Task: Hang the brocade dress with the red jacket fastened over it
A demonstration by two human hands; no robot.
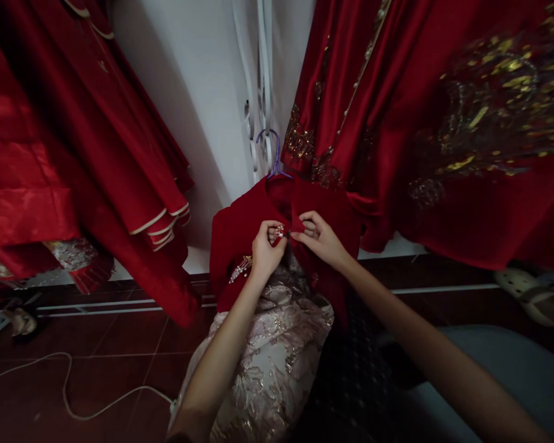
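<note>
The red jacket [231, 234] hangs from a purple hanger [277, 161]. The left hand [268, 249] and right hand [323, 240] each pinch a front edge below the neckline. Cloth appears soft, light — grip plain edges; the beaded ornament [240, 269] is probably fragile.

Purple hanger [277, 161] w/ red jkt [247, 215] on it, plus dk-red tile flr [127, 335] w/ wht cable [80, 419]
</note>
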